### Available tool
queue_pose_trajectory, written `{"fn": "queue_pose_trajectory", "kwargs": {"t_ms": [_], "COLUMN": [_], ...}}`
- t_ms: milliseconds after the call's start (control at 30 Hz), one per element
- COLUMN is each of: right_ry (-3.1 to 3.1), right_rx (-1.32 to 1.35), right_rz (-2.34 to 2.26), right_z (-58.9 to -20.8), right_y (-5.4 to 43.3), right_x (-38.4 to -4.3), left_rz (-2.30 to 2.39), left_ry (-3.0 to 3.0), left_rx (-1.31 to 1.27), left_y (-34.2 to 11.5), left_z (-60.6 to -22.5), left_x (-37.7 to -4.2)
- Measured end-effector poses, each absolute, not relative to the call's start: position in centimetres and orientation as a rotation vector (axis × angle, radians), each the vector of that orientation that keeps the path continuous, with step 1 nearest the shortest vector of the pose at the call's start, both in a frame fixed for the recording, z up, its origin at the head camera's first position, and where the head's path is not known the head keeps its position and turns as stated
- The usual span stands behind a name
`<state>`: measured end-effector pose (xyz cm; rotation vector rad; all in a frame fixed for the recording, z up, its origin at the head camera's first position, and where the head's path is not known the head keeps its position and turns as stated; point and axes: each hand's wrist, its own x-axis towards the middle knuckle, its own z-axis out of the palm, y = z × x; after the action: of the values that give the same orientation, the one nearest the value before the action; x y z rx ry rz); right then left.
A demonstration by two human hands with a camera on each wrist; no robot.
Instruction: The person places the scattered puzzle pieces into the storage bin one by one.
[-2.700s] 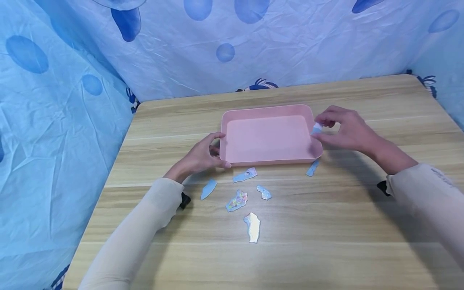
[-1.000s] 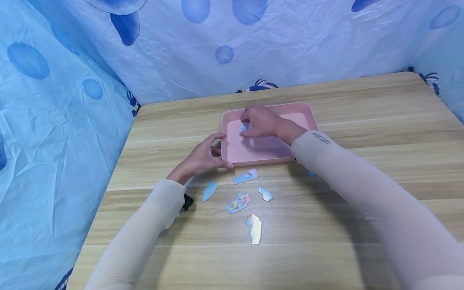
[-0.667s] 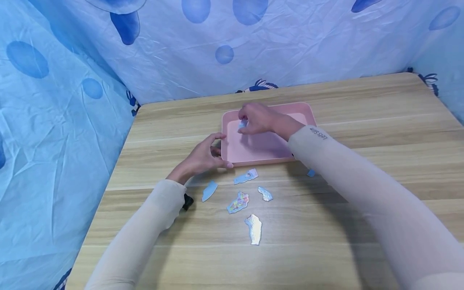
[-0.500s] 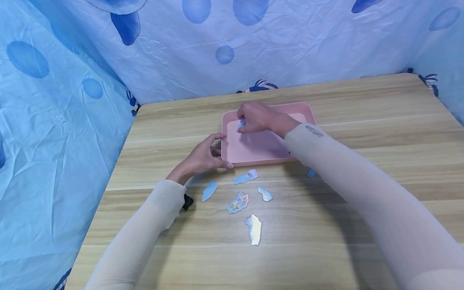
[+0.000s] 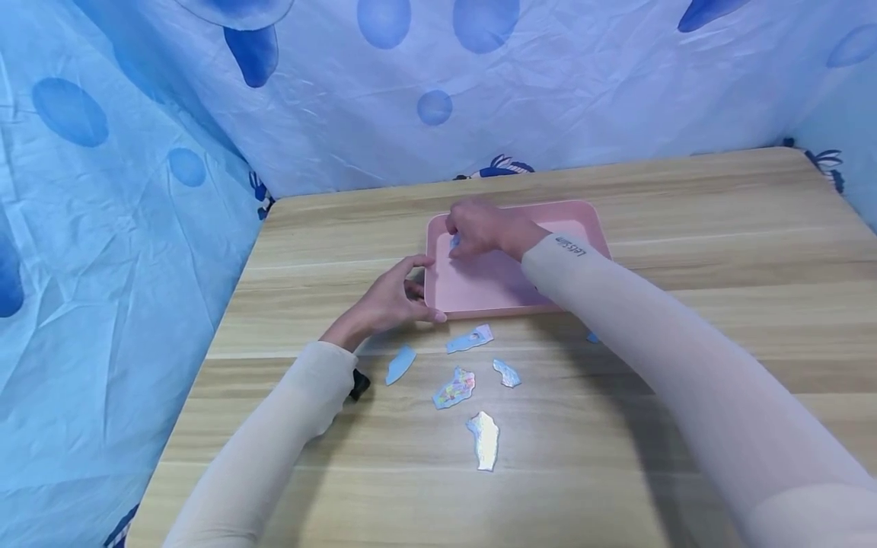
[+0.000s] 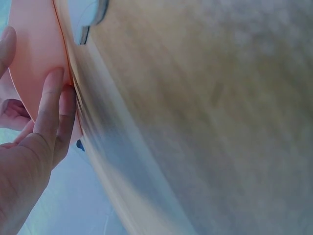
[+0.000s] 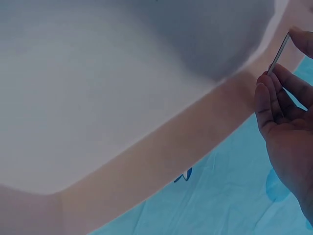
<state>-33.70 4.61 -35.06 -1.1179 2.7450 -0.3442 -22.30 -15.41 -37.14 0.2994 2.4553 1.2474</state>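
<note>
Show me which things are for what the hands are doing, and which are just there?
For the job:
pink tray, left hand round one end
blue puzzle piece, pinched by the right hand
probably the loose puzzle pieces too

Just there:
wooden table underneath
blue spotted curtain behind

We wore a long off-white left sleeve [image 5: 274, 449] and a matching right sleeve [image 5: 658, 335] with small dark lettering [image 5: 570, 245], "Let's Slim"; a black piece [image 5: 359, 385] showed under the left cuff [image 5: 334, 373].

one pink tray [image 5: 489, 293], seven flat pieces [image 5: 454, 388], two sleeves [image 5: 274, 449], one table [image 5: 308, 304]
</note>
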Motion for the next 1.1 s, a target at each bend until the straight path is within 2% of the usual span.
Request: {"fn": "queue_pose_trajectory", "kwargs": {"t_ms": [567,1100], "right_ry": [2.674,2.69], "right_rx": [-1.043,-1.169], "right_rz": [-0.375,-0.557], "right_z": [-36.3,-36.1], "right_y": [4.3,5.1], "right_x": [-33.9,-34.0], "left_rz": [1.236,1.247], "left_ry": [2.49,2.482], "left_rx": [0.342,0.325], "left_y": [-15.2,-15.5], "left_z": [-37.4,-37.4], "left_x": [-22.6,-22.6]}}
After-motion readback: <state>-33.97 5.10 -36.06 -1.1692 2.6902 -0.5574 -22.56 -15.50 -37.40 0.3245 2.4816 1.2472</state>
